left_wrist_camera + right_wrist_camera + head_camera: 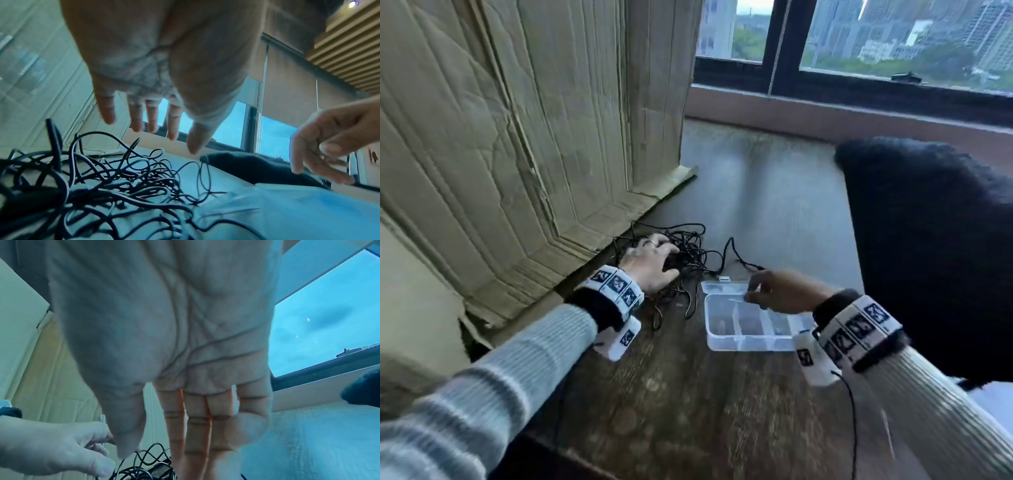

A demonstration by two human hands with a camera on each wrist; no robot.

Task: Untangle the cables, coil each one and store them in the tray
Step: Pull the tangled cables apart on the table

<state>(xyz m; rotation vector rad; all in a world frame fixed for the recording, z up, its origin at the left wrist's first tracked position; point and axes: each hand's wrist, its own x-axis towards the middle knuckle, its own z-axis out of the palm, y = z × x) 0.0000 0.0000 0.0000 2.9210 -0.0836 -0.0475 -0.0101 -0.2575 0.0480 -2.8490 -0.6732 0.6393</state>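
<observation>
A tangle of thin black cables (pixel 693 251) lies on the wooden table next to a cardboard sheet. My left hand (pixel 667 257) hovers over the tangle with its fingers spread. In the left wrist view those fingers (pixel 153 116) hang straight above the cables (pixel 123 178), holding nothing. A clear plastic tray (pixel 717 337) with several compartments sits to the right, its lid (pixel 714 286) folded back. My right hand (pixel 751 291) floats over the tray's far edge. In the right wrist view its palm is flat and its fingers (pixel 197 426) are straight and empty.
Large creased cardboard (pixel 517 137) stands along the left, right behind the cables. A black fuzzy cloth (pixel 928 240) fills the table's right side. A window ledge (pixel 859 113) runs along the back. Bare wooden tabletop (pixel 688 394) lies in front of the tray.
</observation>
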